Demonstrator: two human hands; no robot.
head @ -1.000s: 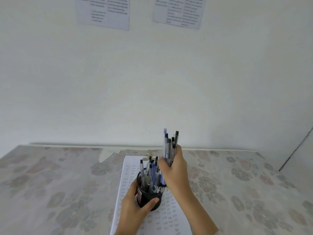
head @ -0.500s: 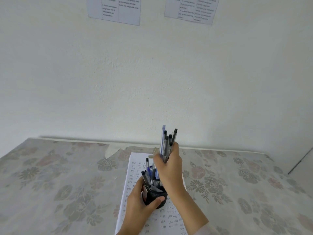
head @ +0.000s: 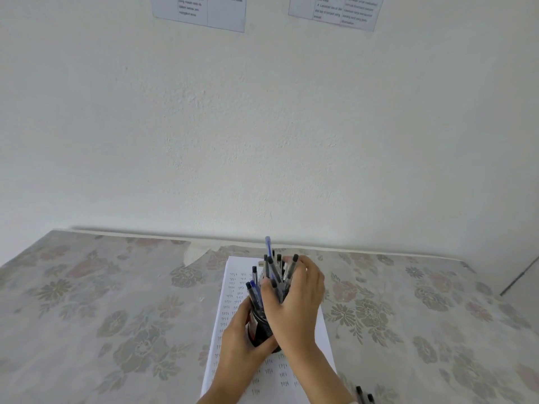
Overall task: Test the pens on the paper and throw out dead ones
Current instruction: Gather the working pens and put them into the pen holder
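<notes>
The pen cup (head: 259, 330) stands on a white paper (head: 233, 290), and this paper lies on a table (head: 116, 301) covered with a faded flower cloth. The paper carries rows of small pen strokes on both sides of the cup and in front of it; the part under the cup is hidden by the hands. Beyond the cup, at the far edge of the table, the cloth has a pale torn gap (head: 194, 253). Behind the cup rises a plain white wall (head: 262, 126), and high on it hang two printed sheets, one up to the left (head: 204, 13) and one up to the right (head: 335, 10); their text is too small to read. To the right of the cup and nearer to the person, at the lower border of the view, two dark pen ends (head: 364, 397) lie on the cloth.

The cup is dark, round and upright, mostly covered by fingers. A crowd of pens (head: 277, 275) stands out of it with black caps or ends upward, clear and grey barrels. One blue pen (head: 268, 246) reaches higher than all the others. A few pens (head: 253, 291) lean to the left side of the cup, apart from the main bunch.

The left hand (head: 237, 345) is wrapped around the cup from the left, thumb across its front. The right hand (head: 297, 298) is just above the cup, its fingers curled around the main bunch of pens, clasping them together. The two hands touch each other at the cup
</notes>
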